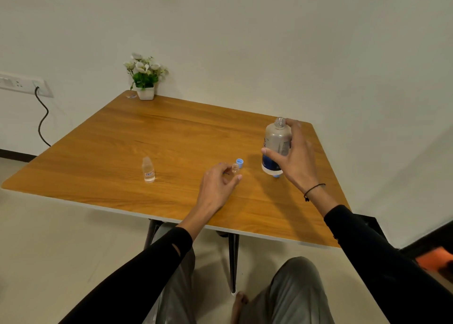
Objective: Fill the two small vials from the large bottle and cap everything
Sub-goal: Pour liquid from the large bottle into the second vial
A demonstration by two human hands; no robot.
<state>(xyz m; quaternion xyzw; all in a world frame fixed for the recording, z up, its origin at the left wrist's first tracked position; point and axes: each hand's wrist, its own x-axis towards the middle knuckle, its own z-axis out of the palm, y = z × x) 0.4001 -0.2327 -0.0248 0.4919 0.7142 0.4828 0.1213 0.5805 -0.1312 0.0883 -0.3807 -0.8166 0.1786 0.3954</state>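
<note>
Two bare hands work over a brown wood-grain desk (147, 132), seen from above by a head-worn camera. The right hand (293, 157) wraps its grip around a large clear plastic bottle with a blue-and-white label (277, 142), thumb across the front and fingers behind near the neck; the bottle stands upright or just off the desk near the far right edge, its mouth uncapped. The left hand (217, 186), fingers loosely curled, pinches a small clear vial (235, 168) near the desk's middle; this vial looks open at the top. A small blue cap (240, 162) lies just beside it on the desk. A second small clear vial with a label (148, 170) stands well apart to the left, capped and seemingly holding liquid.

Judging from this, one vial is done and the second is about to be filled. The next move calls for bringing the bottle over, tilting it gently, and keeping the tiny vial steady under the mouth. A white potted plant (145, 78) sits at the far corner.
</note>
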